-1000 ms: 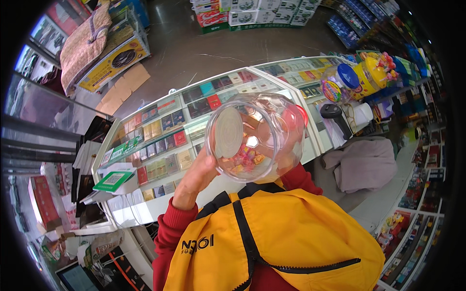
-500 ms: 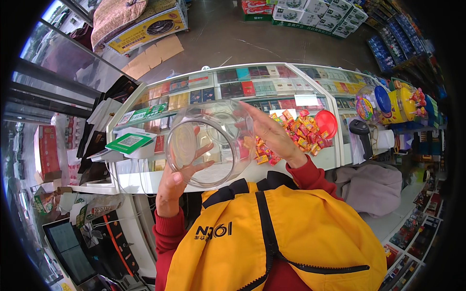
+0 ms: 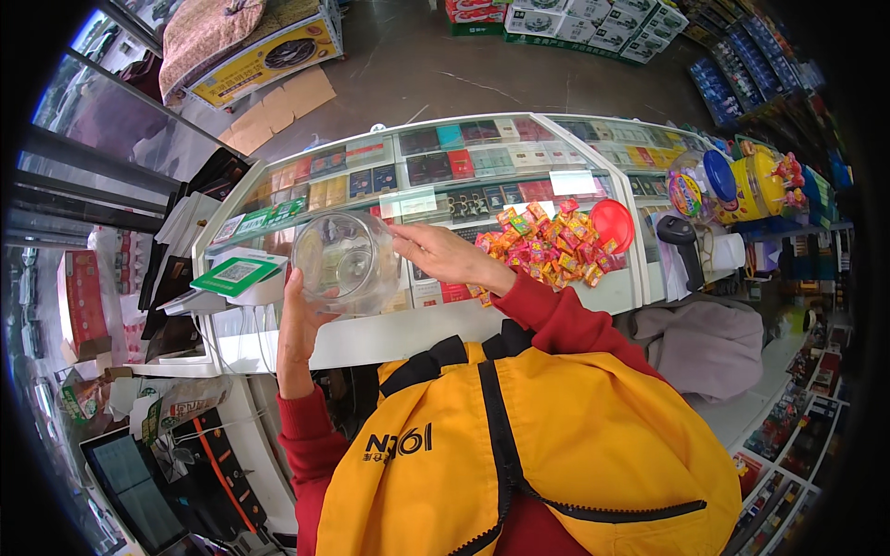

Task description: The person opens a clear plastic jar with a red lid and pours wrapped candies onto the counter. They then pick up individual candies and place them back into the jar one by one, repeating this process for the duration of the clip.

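I hold a clear, round plastic jar (image 3: 345, 269) tilted above the glass counter, and its inside looks bare. My left hand (image 3: 301, 320) supports it at the lower left, thumb on the near side and the other fingers partly hidden behind the jar. On the jar's right side, my right hand (image 3: 443, 252) is closed against its wall. Just right of that hand lies a heap of small wrapped candies (image 3: 556, 243), mostly orange, pink and red. A round red lid (image 3: 612, 225) rests at the heap's far right.
Flat boxes fill the glass display counter (image 3: 324, 357) under my hands. A green code stand (image 3: 235, 272) is at the left. Toward the right are a black handheld scanner (image 3: 681, 246), a yellow candy jar (image 3: 758, 185) and a grey cloth (image 3: 705, 347).
The jar has moved left and turned in my hands. My right hand has shifted left along with it, from the far rim to the jar's side. The candies and red lid stay put.
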A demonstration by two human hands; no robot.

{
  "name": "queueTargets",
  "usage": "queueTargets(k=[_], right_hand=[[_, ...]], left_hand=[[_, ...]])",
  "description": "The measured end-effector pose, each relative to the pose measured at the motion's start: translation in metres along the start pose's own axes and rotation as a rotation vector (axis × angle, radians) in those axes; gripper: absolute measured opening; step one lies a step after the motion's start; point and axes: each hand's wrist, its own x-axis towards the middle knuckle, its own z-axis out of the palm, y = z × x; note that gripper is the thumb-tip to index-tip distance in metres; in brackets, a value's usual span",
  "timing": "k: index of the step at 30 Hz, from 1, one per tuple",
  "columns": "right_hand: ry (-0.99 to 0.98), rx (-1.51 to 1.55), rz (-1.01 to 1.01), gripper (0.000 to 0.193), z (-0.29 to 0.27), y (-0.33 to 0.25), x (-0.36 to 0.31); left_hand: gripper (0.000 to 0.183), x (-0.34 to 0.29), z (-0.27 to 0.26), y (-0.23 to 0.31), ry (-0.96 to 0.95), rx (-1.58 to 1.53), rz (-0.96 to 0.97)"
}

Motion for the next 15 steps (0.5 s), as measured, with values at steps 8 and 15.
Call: queueTargets(k=[8,15], right_hand=[[0.209,-0.436,-0.020,0.026,-0.041,0.013,-0.041],[0.073,-0.774,-0.014,0.042,-0.025,0.041,-0.065]], left_hand=[[0.087,-0.020,0.005,-0.002,0.142,0.211,0.145],[0.059,-0.049,0.045,-0.005,0.523,0.644,0.772]])
